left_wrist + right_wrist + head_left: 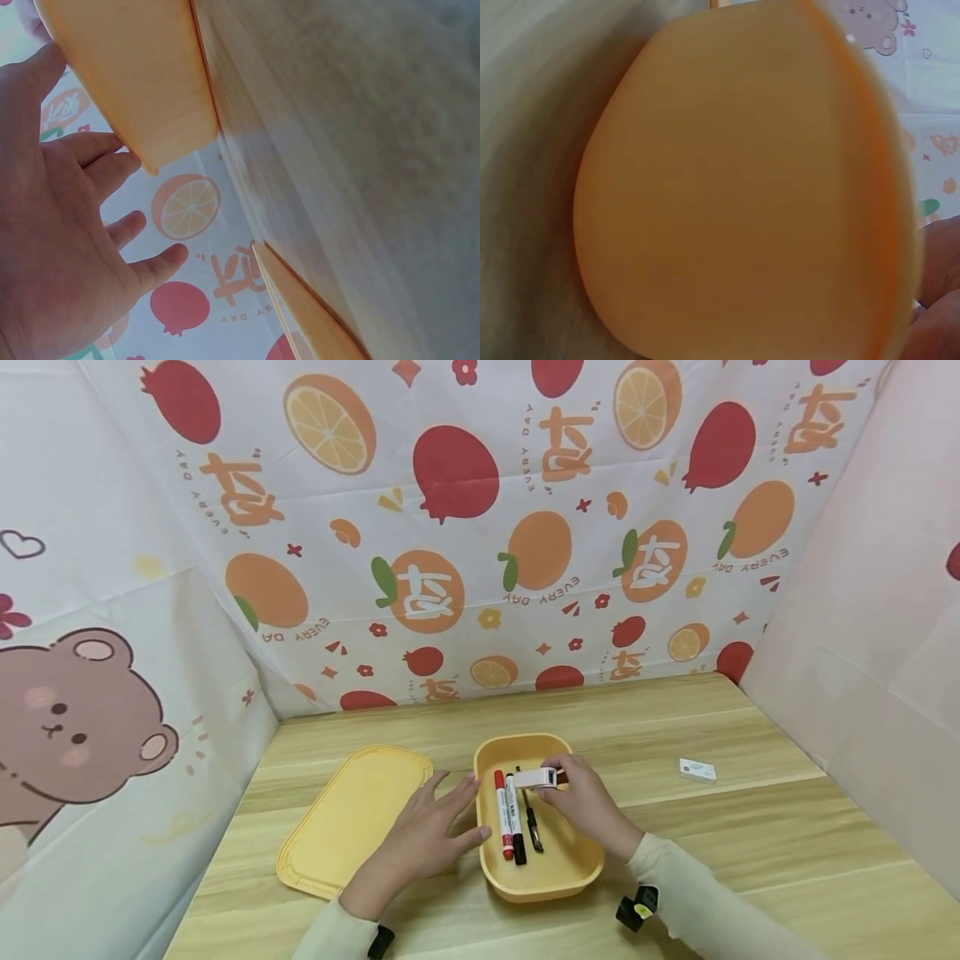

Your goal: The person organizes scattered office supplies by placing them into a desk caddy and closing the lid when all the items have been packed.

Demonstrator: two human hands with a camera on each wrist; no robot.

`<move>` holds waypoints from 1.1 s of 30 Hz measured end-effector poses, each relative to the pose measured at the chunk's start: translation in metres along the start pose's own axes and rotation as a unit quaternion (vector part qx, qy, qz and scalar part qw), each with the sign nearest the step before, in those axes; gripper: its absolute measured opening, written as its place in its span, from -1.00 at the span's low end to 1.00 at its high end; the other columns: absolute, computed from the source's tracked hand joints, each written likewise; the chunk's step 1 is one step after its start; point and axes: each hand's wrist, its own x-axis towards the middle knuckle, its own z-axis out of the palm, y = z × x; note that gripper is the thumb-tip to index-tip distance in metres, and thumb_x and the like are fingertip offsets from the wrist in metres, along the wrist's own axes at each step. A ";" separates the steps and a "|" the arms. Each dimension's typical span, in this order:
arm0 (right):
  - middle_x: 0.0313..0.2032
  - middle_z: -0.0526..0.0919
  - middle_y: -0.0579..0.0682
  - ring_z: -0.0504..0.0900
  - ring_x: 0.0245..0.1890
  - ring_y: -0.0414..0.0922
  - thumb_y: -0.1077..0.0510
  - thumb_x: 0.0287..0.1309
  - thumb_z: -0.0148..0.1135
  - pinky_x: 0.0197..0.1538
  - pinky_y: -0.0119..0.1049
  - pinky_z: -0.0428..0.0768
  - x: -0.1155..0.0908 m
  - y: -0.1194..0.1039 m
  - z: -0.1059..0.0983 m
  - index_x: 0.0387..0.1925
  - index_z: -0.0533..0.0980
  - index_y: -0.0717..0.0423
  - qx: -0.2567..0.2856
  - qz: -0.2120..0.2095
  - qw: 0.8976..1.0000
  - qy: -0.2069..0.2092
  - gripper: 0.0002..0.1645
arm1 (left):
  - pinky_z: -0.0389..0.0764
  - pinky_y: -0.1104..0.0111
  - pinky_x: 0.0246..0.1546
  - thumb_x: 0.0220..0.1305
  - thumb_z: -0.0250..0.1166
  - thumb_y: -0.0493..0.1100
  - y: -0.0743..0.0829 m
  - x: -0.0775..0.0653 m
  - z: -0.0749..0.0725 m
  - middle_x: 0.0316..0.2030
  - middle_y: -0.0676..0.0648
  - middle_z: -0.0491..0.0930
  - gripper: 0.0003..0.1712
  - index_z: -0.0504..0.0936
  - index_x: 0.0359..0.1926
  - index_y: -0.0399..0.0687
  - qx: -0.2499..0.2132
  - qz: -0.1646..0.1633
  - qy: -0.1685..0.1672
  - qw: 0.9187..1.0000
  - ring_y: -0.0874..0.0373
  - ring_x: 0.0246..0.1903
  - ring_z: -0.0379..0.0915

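A yellow plastic tub (540,892) stands on the table. Inside it lie a red marker (504,818), a black marker (515,822) and a black pen (533,828). Over the tub's right half, my right hand (588,802) pinches a small white-and-pink block-like object (534,778) with a dark end; its exact kind is unclear. My left hand (427,831) has its fingers spread at the tub's left rim, fingertips touching it. The left wrist view shows this hand (67,232) beside the tub wall (135,75). In the right wrist view the tub wall (727,180) hides the held object.
A yellow lid (360,818) lies flat on the table left of the tub, partly behind the left hand. Farther right sits a small white box (697,769). Printed cloth (480,635) hangs along the table's back edge and both sides.
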 end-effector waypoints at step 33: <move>-0.25 0.62 0.08 0.55 -0.26 -0.09 0.35 0.09 0.44 -0.14 -0.15 0.61 0.019 -0.004 0.012 -0.16 0.56 0.26 -0.101 -0.009 0.992 -0.073 -0.73 | 0.11 -0.28 0.42 0.30 0.23 0.38 0.000 0.002 0.000 0.52 0.22 0.18 -0.13 0.27 0.53 0.22 -0.005 0.003 -0.009 1.000 -0.06 0.58 -0.20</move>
